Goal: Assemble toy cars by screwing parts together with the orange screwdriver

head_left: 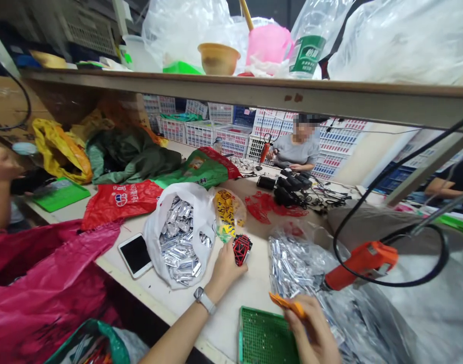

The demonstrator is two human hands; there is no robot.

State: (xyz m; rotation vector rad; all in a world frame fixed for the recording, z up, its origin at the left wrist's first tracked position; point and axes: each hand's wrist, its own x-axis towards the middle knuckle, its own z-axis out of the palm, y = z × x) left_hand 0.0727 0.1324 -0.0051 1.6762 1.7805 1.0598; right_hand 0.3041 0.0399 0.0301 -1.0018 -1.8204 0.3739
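My left hand (228, 265), with a watch (204, 299) on its wrist, is closed around a small black part with a red lattice pattern (242, 249) above the white table. On the right, my right hand (315, 328) pinches a flat orange piece (288, 304) over the edge of a green perforated tray (263, 336). Just left of the left hand lies a white plastic bag (151, 237) full of shiny silver metal parts (180, 263). Behind it is a clear bag of yellow parts (226, 210). Clear plastic holding more silver parts (292, 265) lies beyond the right hand.
An orange power screwdriver (362, 265) hangs at the right on a black cable. A phone (135, 255) lies near the table's front edge. A loaded shelf (254, 91) crosses overhead. A co-worker (299, 146) sits opposite; another person's hand (1, 164) shows at far left.
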